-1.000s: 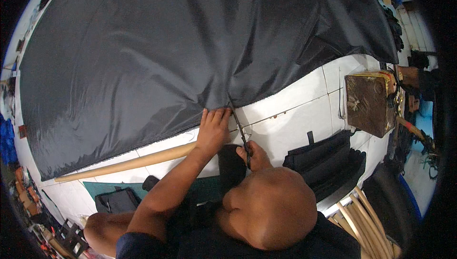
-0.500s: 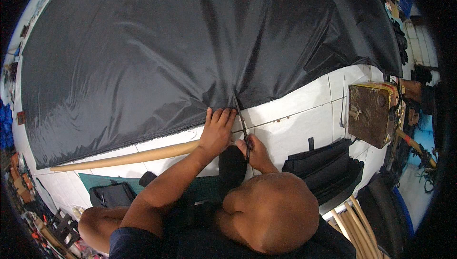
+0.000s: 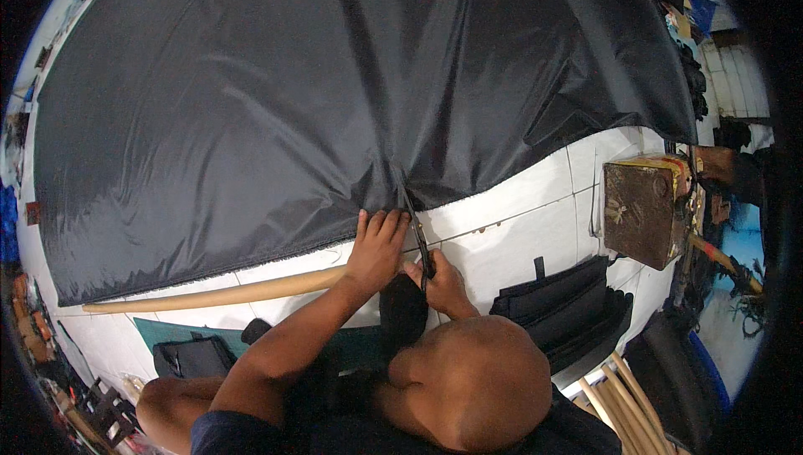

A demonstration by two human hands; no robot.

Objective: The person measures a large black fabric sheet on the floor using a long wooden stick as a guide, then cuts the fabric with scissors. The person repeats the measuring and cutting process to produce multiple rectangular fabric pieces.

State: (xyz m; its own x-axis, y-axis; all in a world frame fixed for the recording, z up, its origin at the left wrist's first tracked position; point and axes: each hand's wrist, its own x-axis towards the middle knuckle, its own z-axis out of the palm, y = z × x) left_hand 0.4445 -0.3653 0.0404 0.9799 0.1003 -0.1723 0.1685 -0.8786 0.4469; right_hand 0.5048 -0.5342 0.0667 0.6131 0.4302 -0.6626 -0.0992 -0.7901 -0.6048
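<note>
A large sheet of black fabric point(image 3: 234, 104) spreads across the floor, with creases fanning out from its near edge. My left hand point(image 3: 378, 246) lies on that edge, fingers stretched out flat over the cloth. Just to its right, my right hand point(image 3: 445, 283) grips a pair of dark scissors point(image 3: 421, 242) by the handles. The blades point away from me and reach into the fabric's edge beside my left fingertips. Whether the blades are parted is hard to make out. A long tan tube point(image 3: 226, 292) lies along the near edge, its right end passing behind my left wrist.
White floor tiles point(image 3: 527, 212) show along the fabric's near side. A worn brown box point(image 3: 642, 211) stands at the right. Closer in are folded black pieces point(image 3: 556, 309) and several tan rods point(image 3: 623, 401). A black pouch point(image 3: 192, 357) rests on a green mat point(image 3: 155, 331) at the left.
The whole view has shifted slightly, so the scene sits a little lower. Both hands and the scissors keep nearly the same place at the fabric's edge.
</note>
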